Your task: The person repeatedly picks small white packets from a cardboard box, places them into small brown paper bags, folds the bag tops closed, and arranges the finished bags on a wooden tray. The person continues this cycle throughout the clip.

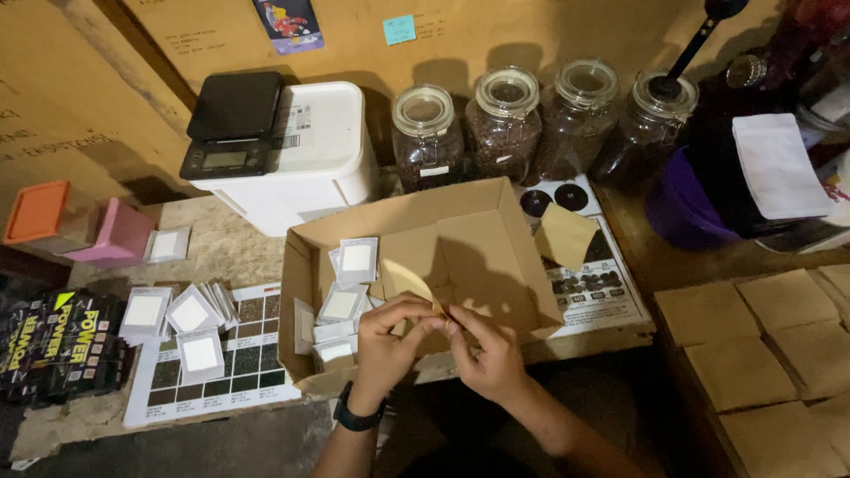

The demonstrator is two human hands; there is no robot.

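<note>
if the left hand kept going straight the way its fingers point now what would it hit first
The left hand points right, toward the right hand; it would likely meet those fingers and the small tan paper pouch pinched between them first.

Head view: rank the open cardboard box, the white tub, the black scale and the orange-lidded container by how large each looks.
1. Cardboard box
2. White tub
3. Black scale
4. Orange-lidded container

The box lies nearest the camera, which inflates it, but the gap looks clear.

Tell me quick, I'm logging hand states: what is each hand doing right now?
Left hand: closed, pinching the tan paper packet over the cardboard box.
Right hand: closed, fingertips pinching the same packet's edge.
</note>
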